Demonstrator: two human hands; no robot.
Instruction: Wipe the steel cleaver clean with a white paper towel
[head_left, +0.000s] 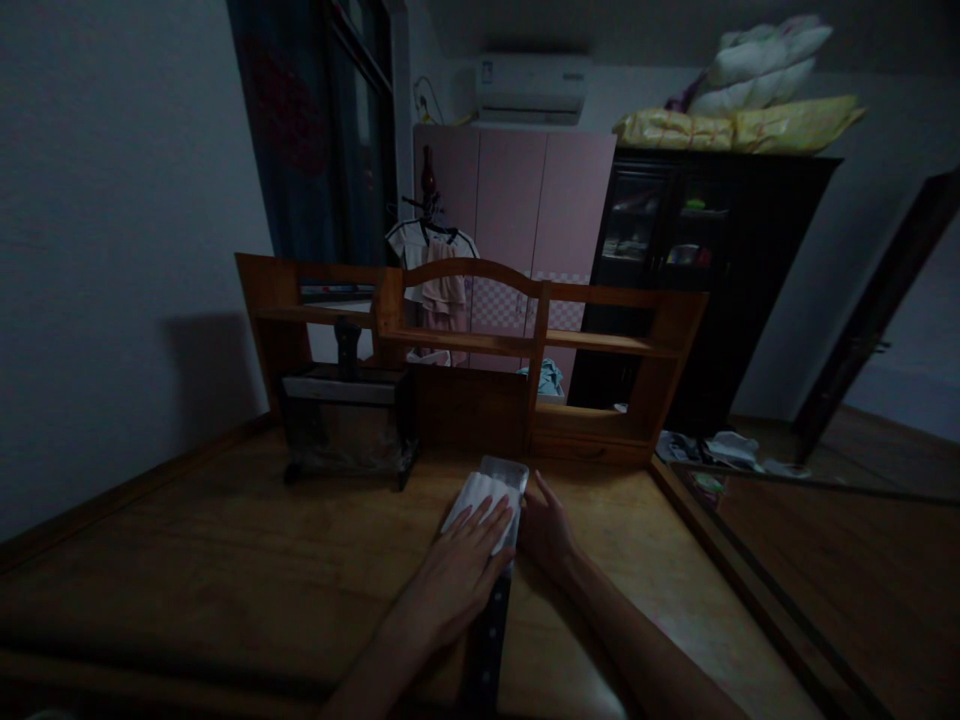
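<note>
Nearest you, your forearms reach in from the bottom edge, with a dark strip with pale dots running between them towards a clear, box-like piece. That piece sits on the tabletop, short of the wooden shelf unit; whether the strip joins it, you cannot tell from here. Your left hand is unclenched, laid nearly flat with its fingers over a white cloth, which covers much of the clear piece and overhangs its left side. Your right hand is at the piece's right edge, index finger pointing forward; whether it grips or merely braces is hidden. A dark-framed stand is well off to the left.

For good control, spread the left hand's pressure across all the fingers so that the cloth lies flat rather than bunching, and let the right hand steady the edge without squeezing. The clear sides look thin and may flex or slide under a hard push, and the light is dim, so ease any pressure on gently.
</note>
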